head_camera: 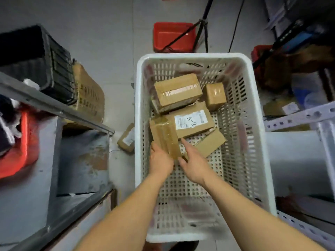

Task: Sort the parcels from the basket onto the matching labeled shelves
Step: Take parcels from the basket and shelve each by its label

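Now the left hand (160,161) and right hand (192,164) clasp a taped parcel (164,136) inside the white basket (261,142); lifting it level, then checking its label, should avoid snagging the A-2 parcel (193,120).

A white slatted basket (261,124) on the floor holds several brown cardboard parcels. Both hands reach in: the left hand (160,161) and right hand (194,165) grip a taped parcel (164,137) from either side, beside a parcel labeled A-2 (192,120). Metal shelves (54,107) flank the basket.
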